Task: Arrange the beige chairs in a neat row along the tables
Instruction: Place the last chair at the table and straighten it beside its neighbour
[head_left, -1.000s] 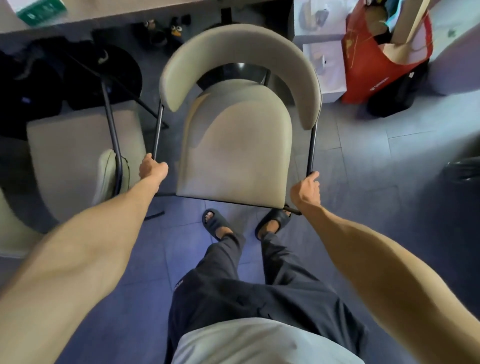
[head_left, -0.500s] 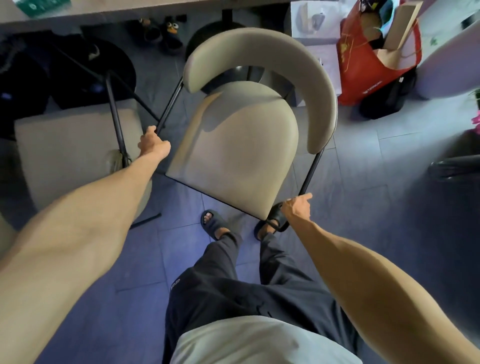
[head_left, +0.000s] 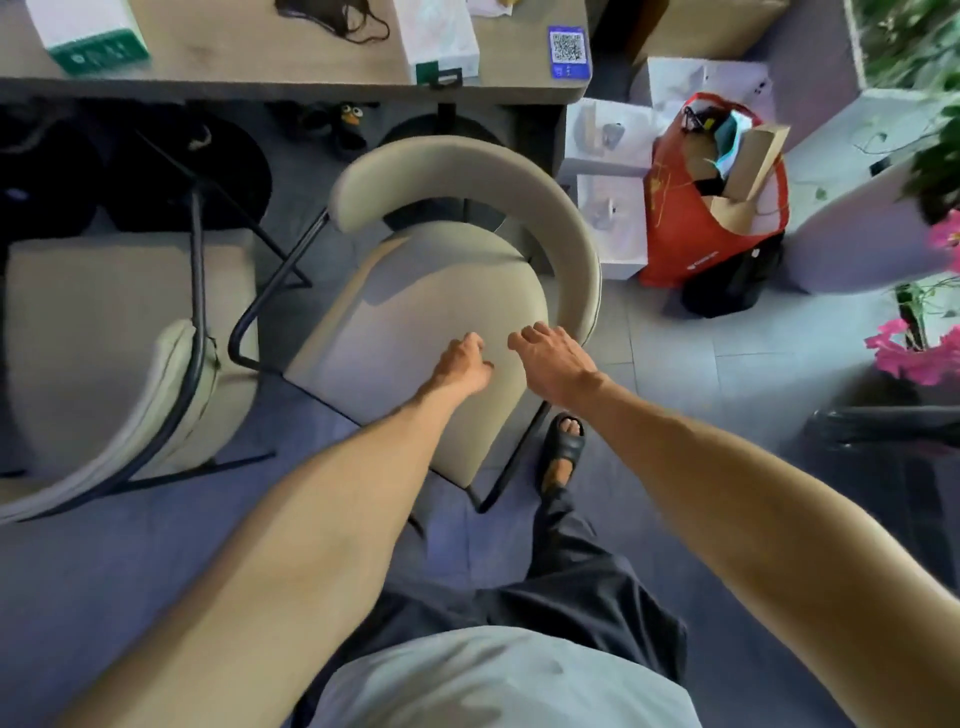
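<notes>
A beige chair (head_left: 415, 291) with a curved backrest and black metal legs stands in front of me, turned at an angle, its backrest towards the wooden table (head_left: 291, 78). My left hand (head_left: 462, 364) and my right hand (head_left: 553, 358) hover close together over the seat's near right part, fingers loosely spread, gripping nothing. A second beige chair (head_left: 104, 332) stands at the left, its seat partly under the table. My sandalled foot (head_left: 563, 449) is beside the first chair's near leg.
A red bag (head_left: 685, 228) stuffed with paper bags and white boxes (head_left: 605, 156) sit on the floor right of the chair. Pink flowers (head_left: 914, 348) and a planter lie far right. Boxes, a QR card and cables lie on the table. Dark round bases stand under it.
Both hands have let go of the chair's black legs and come together over the seat. The chair has rotated and now stands on the floor at an angle.
</notes>
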